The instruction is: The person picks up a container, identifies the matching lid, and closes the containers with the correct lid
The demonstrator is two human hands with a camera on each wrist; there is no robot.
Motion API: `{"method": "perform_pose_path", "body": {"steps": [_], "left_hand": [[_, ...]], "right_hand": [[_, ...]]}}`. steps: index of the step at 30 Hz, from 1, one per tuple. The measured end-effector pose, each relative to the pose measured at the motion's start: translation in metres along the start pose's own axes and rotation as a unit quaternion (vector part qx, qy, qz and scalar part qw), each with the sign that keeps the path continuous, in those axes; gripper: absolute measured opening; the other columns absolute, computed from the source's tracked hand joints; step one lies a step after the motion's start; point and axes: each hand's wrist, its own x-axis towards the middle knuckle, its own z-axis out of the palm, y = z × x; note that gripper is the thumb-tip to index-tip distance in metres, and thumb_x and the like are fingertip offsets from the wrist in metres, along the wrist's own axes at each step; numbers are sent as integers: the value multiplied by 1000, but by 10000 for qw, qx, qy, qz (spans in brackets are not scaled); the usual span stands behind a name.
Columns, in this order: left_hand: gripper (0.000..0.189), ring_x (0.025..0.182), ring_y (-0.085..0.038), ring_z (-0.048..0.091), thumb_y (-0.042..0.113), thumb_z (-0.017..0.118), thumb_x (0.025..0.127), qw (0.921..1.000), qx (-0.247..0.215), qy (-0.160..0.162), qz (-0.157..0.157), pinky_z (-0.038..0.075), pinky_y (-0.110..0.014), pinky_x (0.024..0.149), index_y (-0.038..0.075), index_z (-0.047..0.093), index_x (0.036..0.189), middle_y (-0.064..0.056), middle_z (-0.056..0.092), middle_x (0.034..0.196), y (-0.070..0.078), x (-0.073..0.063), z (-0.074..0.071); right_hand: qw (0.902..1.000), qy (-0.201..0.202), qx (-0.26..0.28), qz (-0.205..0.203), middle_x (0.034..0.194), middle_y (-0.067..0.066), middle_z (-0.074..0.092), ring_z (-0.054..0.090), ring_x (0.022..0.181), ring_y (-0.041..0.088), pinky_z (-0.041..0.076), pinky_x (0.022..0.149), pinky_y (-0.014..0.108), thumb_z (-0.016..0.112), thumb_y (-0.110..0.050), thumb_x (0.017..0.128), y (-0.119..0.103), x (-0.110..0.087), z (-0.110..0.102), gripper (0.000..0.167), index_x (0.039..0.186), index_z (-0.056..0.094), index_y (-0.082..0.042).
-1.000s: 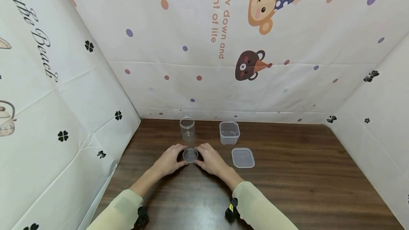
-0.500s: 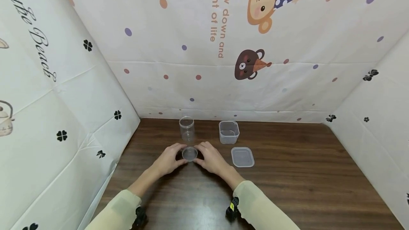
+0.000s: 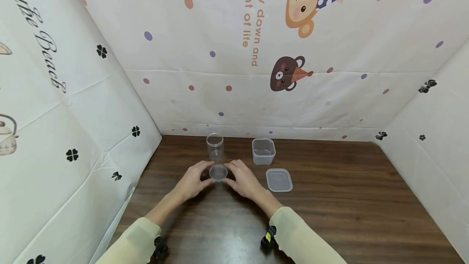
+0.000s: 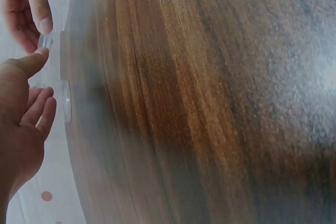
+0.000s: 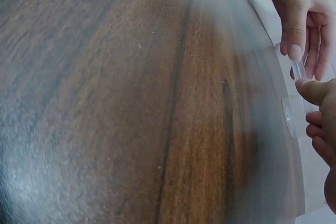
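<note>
A round clear plastic lid [image 3: 218,172] is pinched between both hands, one at each side. My left hand [image 3: 192,179] grips its left edge between thumb and fingers. On its right edge, my right hand [image 3: 244,180] does the same. In the left wrist view the lid [image 4: 46,41] appears edge-on and held off the table; the right wrist view likewise shows the lid [image 5: 298,70] between the thumbs. Just beyond the hands stands a clear cylindrical jar [image 3: 215,146], upright with its mouth uncovered; the lid hides part of its base.
Right of the jar stands a square clear plastic box [image 3: 263,152], uncovered. Its flat square lid [image 3: 279,180] lies nearer on the brown wooden table [image 3: 329,207]. White printed cloth [image 3: 183,52] walls the table at the back and both sides.
Both hands have moved slightly up and away with the round lid, closer to the jar. The jar, square box and square lid have stayed in place.
</note>
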Motion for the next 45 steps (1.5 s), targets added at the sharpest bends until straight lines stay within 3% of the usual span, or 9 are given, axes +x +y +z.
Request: {"method": "perform_pose_path", "body": {"steps": [12, 25, 35, 45], "left_hand": [[60, 116, -27, 69, 14, 85, 92, 9997, -110, 151, 166, 61, -38, 92, -3, 60, 143, -13, 67, 132, 8, 5, -9], [57, 122, -26, 67, 15, 83, 93, 9983, -470, 326, -61, 60, -32, 94, -1, 61, 143, -10, 67, 134, 13, 5, -12], [53, 122, -26, 68, 16, 85, 92, 9965, -641, 520, -160, 60, -35, 96, 1, 65, 139, -9, 69, 133, 17, 5, -17], [50, 118, -25, 70, 18, 85, 92, 9938, -875, 568, -384, 60, -38, 96, 6, 67, 137, -7, 70, 133, 19, 5, -20]], "right_hand": [[9996, 230, 147, -8, 126, 7, 69, 62, 119, 21, 56, 100, 38, 83, -30, 96, -2, -1, -12, 51, 136, 67, -3], [9983, 373, 427, 105, 126, 11, 70, 62, 116, 21, 58, 94, 38, 83, -29, 96, -4, 1, -19, 51, 137, 67, -4], [9975, 608, 283, -205, 123, 10, 70, 62, 114, 20, 58, 90, 36, 84, -29, 94, -4, 2, -22, 50, 134, 68, -3], [9969, 730, 232, -190, 122, 5, 70, 63, 113, 18, 59, 90, 35, 84, -32, 94, -7, 2, -26, 48, 132, 70, -6]]}}
